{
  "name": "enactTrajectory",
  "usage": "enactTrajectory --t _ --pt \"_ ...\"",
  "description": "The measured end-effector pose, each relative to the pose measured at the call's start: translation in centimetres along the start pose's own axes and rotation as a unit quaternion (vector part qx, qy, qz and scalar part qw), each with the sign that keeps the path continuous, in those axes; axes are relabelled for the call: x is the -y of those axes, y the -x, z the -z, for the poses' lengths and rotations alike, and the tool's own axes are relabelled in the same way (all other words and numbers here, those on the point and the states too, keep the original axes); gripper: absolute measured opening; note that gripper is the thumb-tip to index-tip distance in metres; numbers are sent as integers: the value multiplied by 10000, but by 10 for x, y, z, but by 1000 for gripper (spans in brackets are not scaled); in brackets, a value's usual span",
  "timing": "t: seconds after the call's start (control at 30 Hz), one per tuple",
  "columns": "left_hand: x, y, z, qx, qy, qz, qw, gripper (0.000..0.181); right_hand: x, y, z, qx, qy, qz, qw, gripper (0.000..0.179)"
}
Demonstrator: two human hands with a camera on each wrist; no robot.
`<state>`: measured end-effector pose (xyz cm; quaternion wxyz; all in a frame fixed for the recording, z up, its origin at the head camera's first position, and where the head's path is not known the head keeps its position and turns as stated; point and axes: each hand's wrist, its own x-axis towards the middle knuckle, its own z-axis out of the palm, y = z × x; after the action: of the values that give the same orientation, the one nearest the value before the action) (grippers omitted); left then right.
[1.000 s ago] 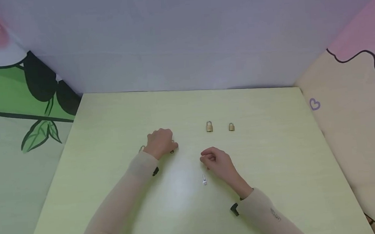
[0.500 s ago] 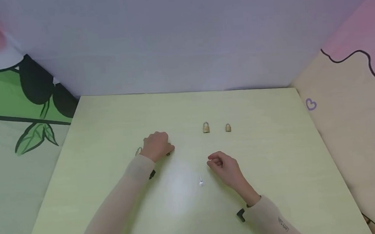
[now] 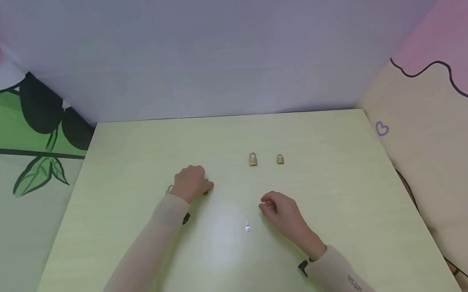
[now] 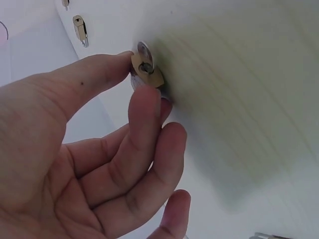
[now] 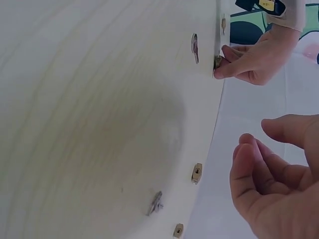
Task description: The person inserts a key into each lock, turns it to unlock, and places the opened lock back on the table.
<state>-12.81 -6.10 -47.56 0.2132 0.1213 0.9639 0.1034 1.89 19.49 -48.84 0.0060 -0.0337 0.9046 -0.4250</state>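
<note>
The left hand (image 3: 190, 183) pinches a brass padlock (image 4: 148, 74), while the silver key (image 3: 247, 228), with its long axis running forward, lies just left of the nearer right hand (image 3: 284, 213), which is loosely curled and holds nothing.

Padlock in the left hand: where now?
Left wrist view: the padlock is pinched by the left hand, above centre. Head view: that hand sits left of two other padlocks.

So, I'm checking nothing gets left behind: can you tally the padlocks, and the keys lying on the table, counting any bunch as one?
Padlocks: 4, one of them in the left hand
Loose keys or bunches: 2
Total: 6
</note>
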Motion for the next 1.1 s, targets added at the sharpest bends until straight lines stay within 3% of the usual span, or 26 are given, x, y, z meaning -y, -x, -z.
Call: enactTrajectory --t 0.27,0.5,0.77,0.87,1.03,1.1 --pt "-6 -2 8 -150 -114 20 9998 43 3 5 0 26 757 328 9966 11" --pt "-22 -9 18 -6 -287 -29 9996 46 8 13 -3 -129 1343 749 9880 14" --pt "-46 -30 20 -202 -428 -441 9979 41 3 21 -7 -177 1541 940 9834 16" --pt "-60 -37 21 -233 -478 -533 9972 39 0 24 -8 -308 2102 1205 9697 17" --pt "-85 -46 24 -153 -611 -641 9960 38 1 28 -5 -635 3443 1829 9187 22" --pt "-93 -49 25 -65 -673 -675 9954 38 2 30 -2 -663 3725 1966 9045 27"
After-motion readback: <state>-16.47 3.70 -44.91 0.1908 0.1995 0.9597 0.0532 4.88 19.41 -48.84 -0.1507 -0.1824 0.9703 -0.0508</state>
